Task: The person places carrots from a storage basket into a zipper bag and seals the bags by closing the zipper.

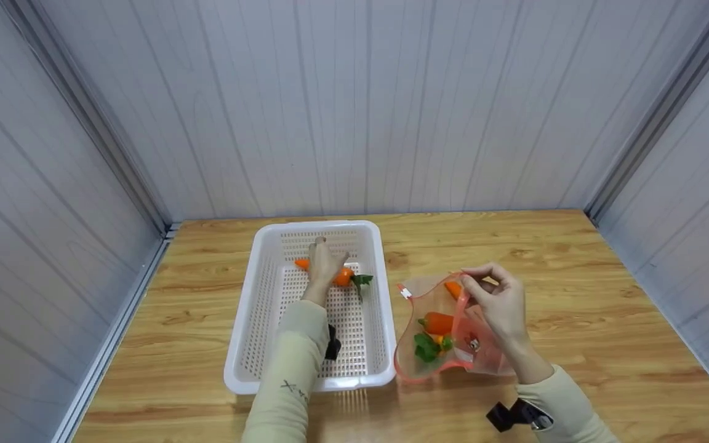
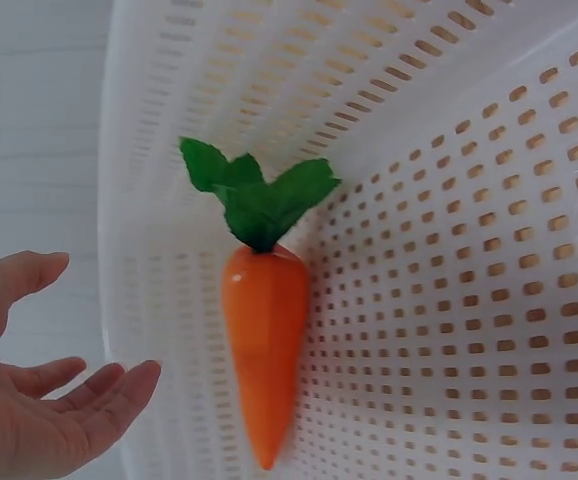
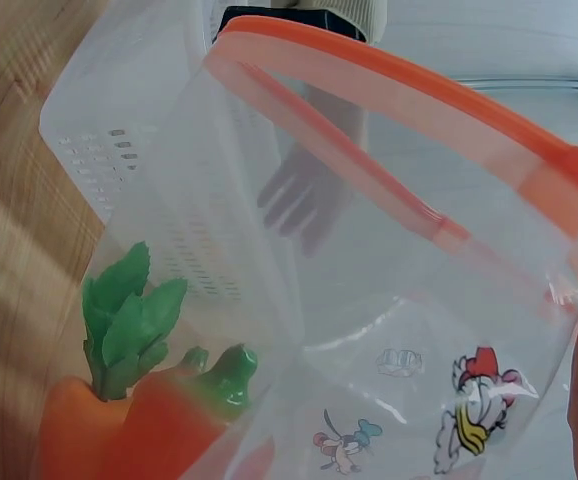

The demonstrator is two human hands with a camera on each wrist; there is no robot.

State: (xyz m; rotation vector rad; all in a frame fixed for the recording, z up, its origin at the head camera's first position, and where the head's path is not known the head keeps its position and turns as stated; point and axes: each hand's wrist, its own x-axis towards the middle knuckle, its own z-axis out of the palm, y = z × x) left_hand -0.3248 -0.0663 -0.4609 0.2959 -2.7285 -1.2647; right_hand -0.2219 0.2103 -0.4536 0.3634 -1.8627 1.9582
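A toy carrot (image 2: 264,340) with green leaves lies in a white perforated basket (image 1: 240,320). My left hand (image 1: 324,266) reaches over it; in the left wrist view its fingers are spread and relaxed beside the carrot, with a gap between. With thumb and fingers my right hand (image 1: 502,301) pinches the upper rim of a see-through zip bag (image 3: 299,300), which has an orange-red edge and cartoon prints. Inside the bag sit a leafy carrot (image 3: 74,425) and an orange pepper (image 3: 174,420) with a green stem. Another orange piece (image 1: 453,289) shows near the bag's top.
Basket and bag stand side by side on a wood-grain table (image 1: 576,295). Pale panel walls (image 1: 342,111) enclose the table at the back and both sides. A white zip slider (image 1: 405,293) sits at the bag's left corner, close to the basket's right rim.
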